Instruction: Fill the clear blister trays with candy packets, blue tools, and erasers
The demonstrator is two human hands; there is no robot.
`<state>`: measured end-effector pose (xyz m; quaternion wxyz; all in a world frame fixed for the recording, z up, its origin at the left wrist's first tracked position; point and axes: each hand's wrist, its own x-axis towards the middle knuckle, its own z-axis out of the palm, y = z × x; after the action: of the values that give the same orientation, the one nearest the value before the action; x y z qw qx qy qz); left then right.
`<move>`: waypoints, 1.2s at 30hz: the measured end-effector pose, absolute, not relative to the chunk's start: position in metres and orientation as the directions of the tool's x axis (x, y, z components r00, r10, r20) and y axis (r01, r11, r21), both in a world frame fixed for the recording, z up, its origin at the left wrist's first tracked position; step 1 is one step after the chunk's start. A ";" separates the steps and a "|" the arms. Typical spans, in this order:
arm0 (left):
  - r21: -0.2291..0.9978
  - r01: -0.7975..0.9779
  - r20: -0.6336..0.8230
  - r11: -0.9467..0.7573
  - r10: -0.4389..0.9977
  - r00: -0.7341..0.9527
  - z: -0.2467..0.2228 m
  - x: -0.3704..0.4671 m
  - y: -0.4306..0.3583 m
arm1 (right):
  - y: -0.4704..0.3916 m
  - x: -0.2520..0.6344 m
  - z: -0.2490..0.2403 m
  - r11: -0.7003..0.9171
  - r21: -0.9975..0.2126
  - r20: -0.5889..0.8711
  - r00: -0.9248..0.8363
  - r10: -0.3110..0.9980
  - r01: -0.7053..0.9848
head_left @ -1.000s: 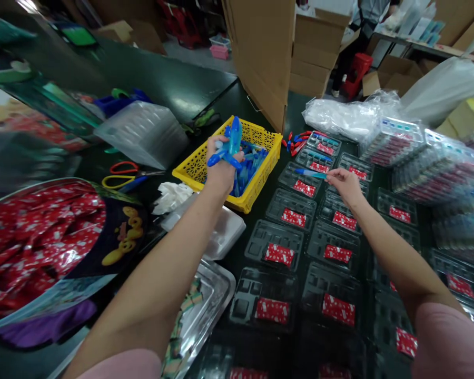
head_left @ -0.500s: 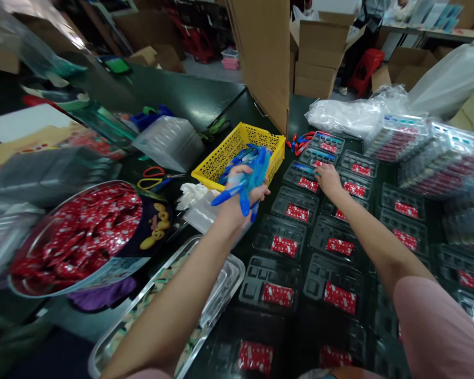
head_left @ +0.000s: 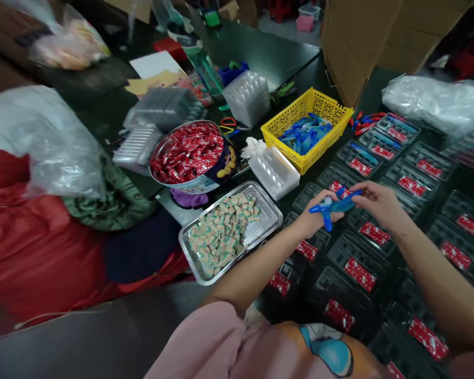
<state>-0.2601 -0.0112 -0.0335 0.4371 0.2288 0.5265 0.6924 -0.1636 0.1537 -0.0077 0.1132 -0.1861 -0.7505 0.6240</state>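
My left hand is closed around several slim blue plastic pen-like pieces, which stick out past the fingers. My right hand meets it from the right, its thumb and fingers pinching the tip of one blue pen-like piece. Both hands hover over rows of clear plastic blister trays, each holding a red white-patterned packet. A few trays at the far end hold a blue piece too. More blue pieces lie in a yellow basket beyond the hands.
Left of the hands, a metal tray holds small beige-green pieces. Behind it stands a round tin of red packets. Scissors, stacked clear trays and a bottle are farther back. A cardboard sheet rises behind the basket.
My view has swung left and down. My right hand has drawn back from a far tray to my left hand and now pinches a blue piece there. That far tray holds a blue piece.
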 end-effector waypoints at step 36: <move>0.795 -0.579 -0.289 -0.182 0.724 -0.626 -0.059 -0.254 -0.065 | 0.229 -0.206 -0.093 0.771 -0.527 0.269 -0.790 0.551 0.358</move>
<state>-0.2538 -0.0650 -0.0593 0.4258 0.0764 0.4770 0.7650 -0.2063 0.2288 -0.0931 0.2091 -0.2475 -0.9175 0.2308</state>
